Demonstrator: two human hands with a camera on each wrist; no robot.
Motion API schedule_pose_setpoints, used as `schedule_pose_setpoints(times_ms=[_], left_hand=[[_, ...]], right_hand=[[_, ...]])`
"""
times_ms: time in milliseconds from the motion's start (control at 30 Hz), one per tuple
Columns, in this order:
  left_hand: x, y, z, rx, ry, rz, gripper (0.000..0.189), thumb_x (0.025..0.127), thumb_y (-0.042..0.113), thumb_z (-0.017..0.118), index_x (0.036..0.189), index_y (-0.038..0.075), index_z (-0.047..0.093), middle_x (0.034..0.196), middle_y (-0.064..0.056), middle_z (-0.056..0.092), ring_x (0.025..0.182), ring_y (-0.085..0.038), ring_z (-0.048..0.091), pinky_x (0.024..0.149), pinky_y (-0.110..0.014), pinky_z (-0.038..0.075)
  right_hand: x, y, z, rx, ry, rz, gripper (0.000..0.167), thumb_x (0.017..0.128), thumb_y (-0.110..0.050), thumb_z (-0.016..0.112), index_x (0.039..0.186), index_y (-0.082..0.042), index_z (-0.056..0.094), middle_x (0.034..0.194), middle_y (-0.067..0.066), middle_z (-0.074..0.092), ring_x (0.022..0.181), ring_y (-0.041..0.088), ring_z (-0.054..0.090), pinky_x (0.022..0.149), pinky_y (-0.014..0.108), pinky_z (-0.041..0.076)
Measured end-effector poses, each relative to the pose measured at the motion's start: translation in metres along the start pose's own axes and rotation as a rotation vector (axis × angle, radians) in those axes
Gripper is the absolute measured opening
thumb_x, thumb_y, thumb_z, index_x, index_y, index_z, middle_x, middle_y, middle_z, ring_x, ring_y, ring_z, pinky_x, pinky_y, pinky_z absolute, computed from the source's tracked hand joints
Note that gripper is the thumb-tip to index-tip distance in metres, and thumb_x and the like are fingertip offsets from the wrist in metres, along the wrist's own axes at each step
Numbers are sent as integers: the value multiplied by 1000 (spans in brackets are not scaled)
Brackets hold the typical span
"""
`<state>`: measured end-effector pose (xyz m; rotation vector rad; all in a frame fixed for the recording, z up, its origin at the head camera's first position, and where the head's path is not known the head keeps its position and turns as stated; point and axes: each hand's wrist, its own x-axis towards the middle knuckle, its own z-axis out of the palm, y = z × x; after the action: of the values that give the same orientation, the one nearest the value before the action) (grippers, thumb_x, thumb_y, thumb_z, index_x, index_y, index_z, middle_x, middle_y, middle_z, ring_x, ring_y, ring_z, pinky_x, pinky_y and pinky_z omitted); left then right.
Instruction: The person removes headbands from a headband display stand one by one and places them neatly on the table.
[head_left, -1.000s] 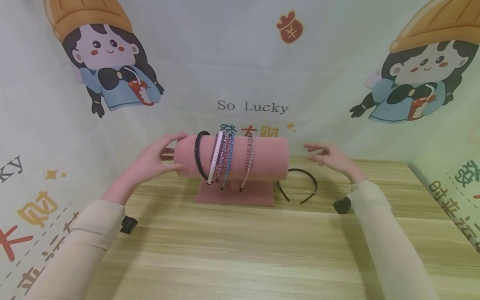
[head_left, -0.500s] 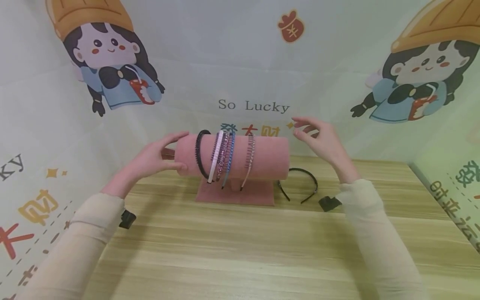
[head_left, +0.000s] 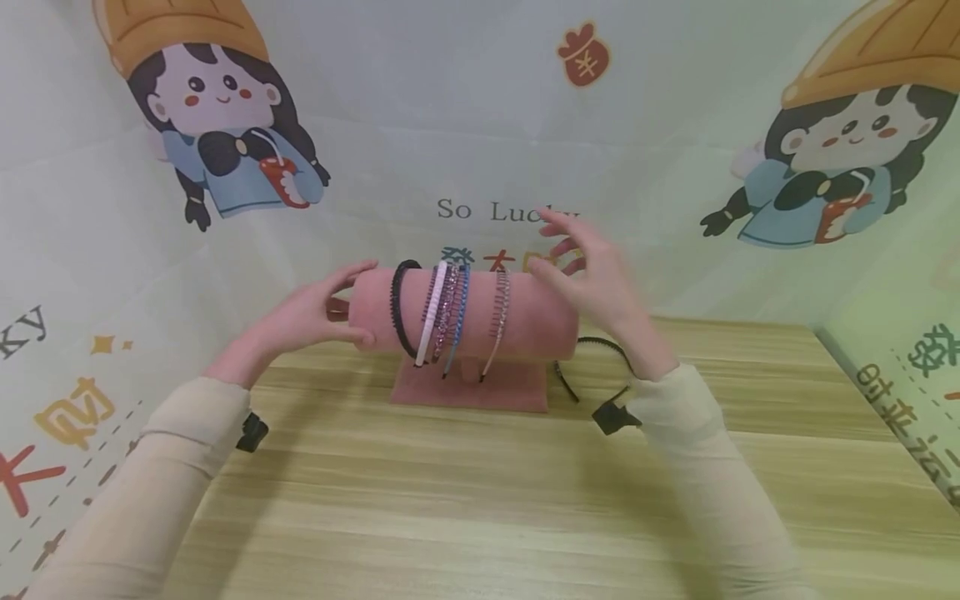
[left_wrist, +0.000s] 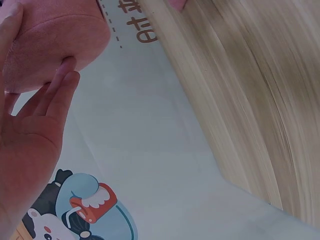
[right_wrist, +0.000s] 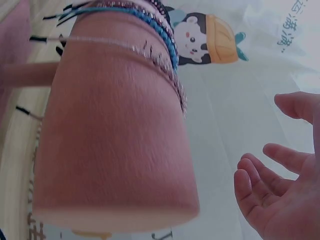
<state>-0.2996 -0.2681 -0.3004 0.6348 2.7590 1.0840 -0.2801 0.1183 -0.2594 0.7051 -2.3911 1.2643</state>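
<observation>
Gripping a pink roll (head_left: 478, 318), left hand (head_left: 302, 318) half-curled at its end, right hand (head_left: 598, 277) loosely spread, empty

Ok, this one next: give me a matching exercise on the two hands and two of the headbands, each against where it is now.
1. left hand
2. right hand
3. white headband
4. thinner black headband

A. lying on the wooden tabletop
B. in the air, fingers apart from the roll
C. hung over the pink roll
D. touching one end of the roll

Pairs: 1-D, 2-B, 3-C, 4-A
</observation>
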Motion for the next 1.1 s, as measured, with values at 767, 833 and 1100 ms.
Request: schedule_pose_setpoints(times_ms=[767, 833, 1100], left_hand=[[3, -2, -1, -20, 10, -20, 101, 77, 33, 85, 155, 35, 21, 145, -19, 53, 125, -37, 61, 105, -53, 49], [3, -1, -2, -27, 9, -20, 101, 77, 32, 86, 155, 34, 22, 144, -18, 54, 124, -36, 62, 104, -52, 49], [4, -1, -1, -52, 0, -7, 99, 78, 30, 85, 154, 37, 23, 142, -18, 57, 122, -34, 63, 102, -49, 52]], right_hand=[[1, 5, 41, -112, -56, 8, 68, 89, -33, 73, 150, -25, 42, 129, 7, 56, 108, 24, 53, 92, 43, 50], [1, 5, 40, -143, -76, 17, 69, 89, -36, 73, 150, -24, 42, 129, 7, 55, 109, 24, 53, 93, 43, 50], [1, 10, 37, -236, -149, 20, 69, 88, -40, 73, 148, -22, 45, 132, 11, 57, 117, 28, 57, 102, 48, 48]])
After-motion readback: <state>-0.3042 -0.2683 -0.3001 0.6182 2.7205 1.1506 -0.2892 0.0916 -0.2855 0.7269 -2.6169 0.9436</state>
